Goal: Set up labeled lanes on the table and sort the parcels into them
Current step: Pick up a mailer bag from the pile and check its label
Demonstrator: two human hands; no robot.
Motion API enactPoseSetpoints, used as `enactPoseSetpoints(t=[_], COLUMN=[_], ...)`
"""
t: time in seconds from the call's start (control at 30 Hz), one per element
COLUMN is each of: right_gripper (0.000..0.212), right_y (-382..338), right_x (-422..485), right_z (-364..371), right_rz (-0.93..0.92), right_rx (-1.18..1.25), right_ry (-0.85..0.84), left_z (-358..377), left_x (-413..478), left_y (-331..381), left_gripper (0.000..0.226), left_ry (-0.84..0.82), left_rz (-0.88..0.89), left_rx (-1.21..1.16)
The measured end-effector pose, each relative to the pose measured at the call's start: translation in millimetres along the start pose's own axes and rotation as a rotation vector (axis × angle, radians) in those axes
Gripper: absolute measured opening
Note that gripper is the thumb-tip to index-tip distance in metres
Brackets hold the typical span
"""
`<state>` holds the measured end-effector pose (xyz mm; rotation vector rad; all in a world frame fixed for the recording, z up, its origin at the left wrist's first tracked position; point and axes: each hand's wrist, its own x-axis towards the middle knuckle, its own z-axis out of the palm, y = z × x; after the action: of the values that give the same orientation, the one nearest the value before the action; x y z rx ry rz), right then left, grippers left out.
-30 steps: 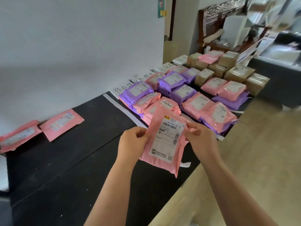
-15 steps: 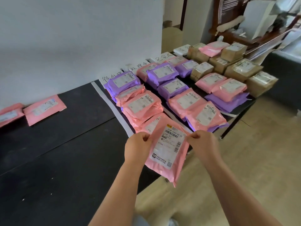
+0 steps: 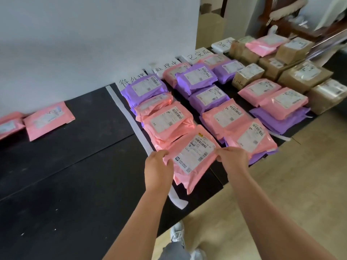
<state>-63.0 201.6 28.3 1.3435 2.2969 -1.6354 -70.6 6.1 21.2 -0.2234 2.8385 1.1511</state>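
Observation:
I hold a pink parcel (image 3: 195,156) with a white shipping label over the near end of the leftmost lane. My left hand (image 3: 158,166) grips its left edge and my right hand (image 3: 232,158) pinches its right edge. The parcel lies low over the pink parcels (image 3: 167,121) stacked in that lane. A white tape strip (image 3: 131,117) marks the lane's left border on the black table (image 3: 75,166). Handwritten paper labels (image 3: 131,80) stand at the lanes' far ends against the wall.
Purple and pink parcels (image 3: 204,96) fill the middle lanes, and brown cardboard boxes (image 3: 304,76) crowd the far right. Two pink parcels (image 3: 48,119) lie at the far left by the wall. The table's front edge runs just right of my hands, above tan flooring.
I have moved both hands forward and down, bringing the pink parcel from in front of me to the near end of the leftmost lane, over the pink stack.

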Motion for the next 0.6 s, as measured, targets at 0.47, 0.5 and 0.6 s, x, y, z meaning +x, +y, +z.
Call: enactPoseSetpoints(t=[0.47, 0.5, 0.6], right_gripper=[0.018, 0.020, 0.035], right_y=[23, 23, 23], right_x=[54, 54, 59], right_z=[44, 44, 44], right_rz=[-0.048, -0.120, -0.448], right_rx=[-0.305, -0.396, -0.704], right_ry=[-0.050, -0.048, -0.032], left_z=[58, 61, 67], left_x=[32, 33, 36], left_y=[-21, -21, -23], left_gripper=[0.052, 0.053, 0.055], left_ry=[-0.330, -0.324, -0.289], left_rz=[0.131, 0.133, 0.135], left_rx=[0.314, 0.337, 0.385])
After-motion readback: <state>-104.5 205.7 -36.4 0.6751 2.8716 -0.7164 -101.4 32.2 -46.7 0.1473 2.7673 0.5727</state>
